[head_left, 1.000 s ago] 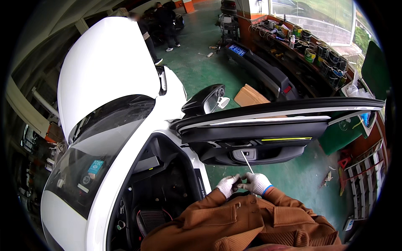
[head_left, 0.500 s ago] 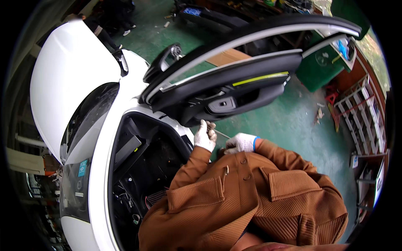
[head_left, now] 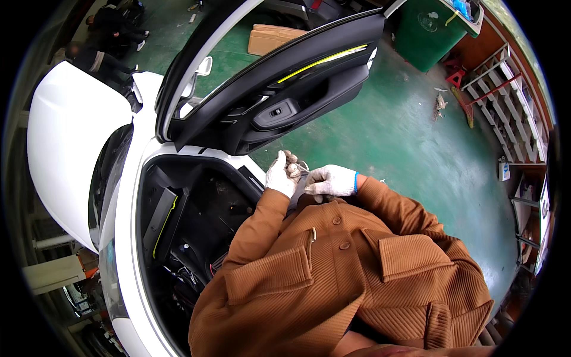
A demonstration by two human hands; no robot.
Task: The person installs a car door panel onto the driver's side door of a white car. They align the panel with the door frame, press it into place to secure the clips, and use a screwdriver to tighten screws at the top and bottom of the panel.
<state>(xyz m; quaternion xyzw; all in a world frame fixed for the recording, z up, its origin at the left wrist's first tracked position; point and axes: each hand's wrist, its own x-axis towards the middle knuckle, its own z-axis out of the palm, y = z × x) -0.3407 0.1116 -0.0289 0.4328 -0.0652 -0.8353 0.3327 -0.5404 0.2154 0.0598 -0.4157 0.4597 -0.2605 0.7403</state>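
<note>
Both my hands wear white knit gloves with soiled fingers. My left hand (head_left: pixel 283 174) is raised in front of the jacket, its fingers curled around a thin, pale, cord-like strand (head_left: pixel 304 165) that bends toward the right. Close beside it, my right hand (head_left: pixel 332 181) has its fingers pressed together at the other side of the strand; its fingertips are partly hidden, and what they pinch is too small to make out. Beyond the hands, the car's open black door (head_left: pixel 333 98) with a yellow-green trim strip stands apart from them.
The white car (head_left: pixel 138 196) with its hood (head_left: pixel 77 125) raised is at my left; its stripped footwell (head_left: pixel 208 208) holds loose wires. A cardboard box (head_left: pixel 270 40), a green bin (head_left: pixel 428 33), a red jack stand (head_left: pixel 456 76) and a grey rack (head_left: pixel 505 101) stand around. People (head_left: pixel 98 59) are far left.
My view has turned, and the door and car now sit farther left. My hands have come closer together, and the strand that stretched straight between them now bends.
</note>
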